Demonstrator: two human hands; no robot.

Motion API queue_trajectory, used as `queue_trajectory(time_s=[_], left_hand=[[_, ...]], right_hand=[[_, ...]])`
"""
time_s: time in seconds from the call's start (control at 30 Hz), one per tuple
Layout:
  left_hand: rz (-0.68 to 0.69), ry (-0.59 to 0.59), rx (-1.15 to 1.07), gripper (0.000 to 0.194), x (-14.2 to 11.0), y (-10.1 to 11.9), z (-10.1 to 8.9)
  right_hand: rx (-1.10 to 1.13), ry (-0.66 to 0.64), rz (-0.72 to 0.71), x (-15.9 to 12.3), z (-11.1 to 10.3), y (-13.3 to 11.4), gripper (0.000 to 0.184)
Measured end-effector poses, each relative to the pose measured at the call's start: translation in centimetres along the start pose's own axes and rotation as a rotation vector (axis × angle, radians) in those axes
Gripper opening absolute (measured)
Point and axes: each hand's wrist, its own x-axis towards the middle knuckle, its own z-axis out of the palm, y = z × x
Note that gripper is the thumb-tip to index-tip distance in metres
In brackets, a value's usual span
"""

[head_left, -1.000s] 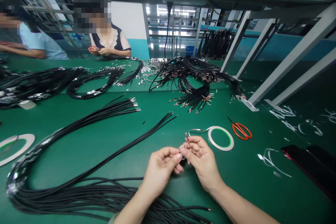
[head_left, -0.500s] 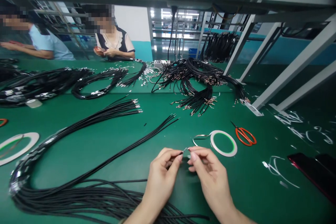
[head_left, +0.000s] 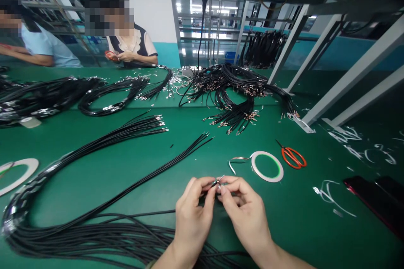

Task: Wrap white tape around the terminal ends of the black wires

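Note:
My left hand pinches a black cable close to its bare, silvery end, between thumb and forefinger. Close against it, my right hand has its thumb and fingertips closed at that same end; whether a small piece sits between them I cannot make out. The cable seems to run back to the left into a bundle of black cables, which curves round at the left and partly passes beneath my left forearm. Beyond my right hand lies a roll of narrow tape, its loose copper-coloured end reaching left.
Orange-handled scissors lie right of the roll. White scraps and a dark red-edged object are farther right. Coiled cables line the back. Metal legs stand at right. Two people sit across the table.
My right hand has moved left, so its fingertips now meet the cable end at my left fingers. The whole view has shifted slightly.

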Motion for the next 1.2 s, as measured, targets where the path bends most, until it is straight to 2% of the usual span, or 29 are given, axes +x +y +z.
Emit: queue_trajectory(time_s=[0.43,0.67,1.2], left_hand=[[0.094,-0.010,0.037,0.026,0.10,0.16,-0.07],[0.060,-0.031,0.048,0.026,-0.09,0.17,-0.19],[0.084,-0.022,0.027,0.028,0.18,0.28,-0.16]], right_hand=[[0.028,0.003,0.011,0.26,0.00,0.01,0.013],[0.015,0.007,0.007,0.41,-0.01,-0.33,0.012],[0.075,-0.013,0.035,0.40,-0.05,-0.51,0.013]])
